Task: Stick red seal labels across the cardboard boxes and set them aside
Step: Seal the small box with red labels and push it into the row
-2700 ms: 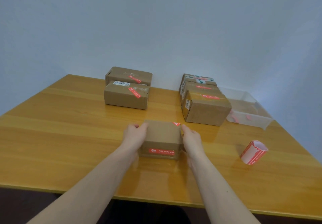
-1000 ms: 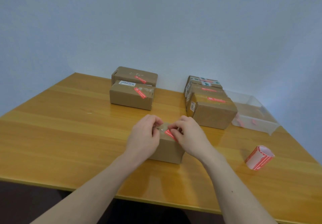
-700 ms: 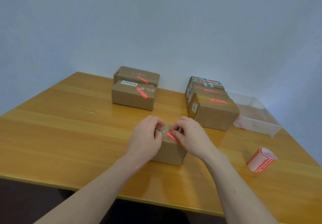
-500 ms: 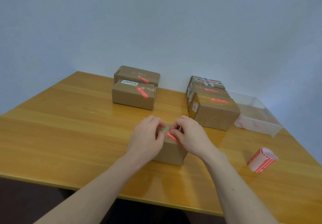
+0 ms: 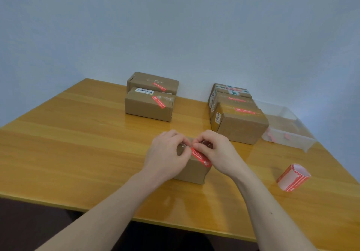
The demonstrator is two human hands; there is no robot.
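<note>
I'm mid-sticking: both my left hand [image 5: 167,153] and right hand [image 5: 216,151] pinch the red seal label [image 5: 200,156] atop the cardboard box [image 5: 191,170] near the table's [image 5: 78,149] front edge. Next, I judge, press it flat, then set the box aside.

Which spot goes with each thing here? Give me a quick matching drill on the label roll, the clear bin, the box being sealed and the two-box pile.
Things:
1. label roll
2. clear bin
3. box being sealed
4. two-box pile

Places:
A. under both hands, near the table's front edge
B. far right edge, behind the roll
C. back of the table, left of centre
D. lying alone on the near right

Pairs: 1-D, 2-B, 3-A, 4-C
</note>
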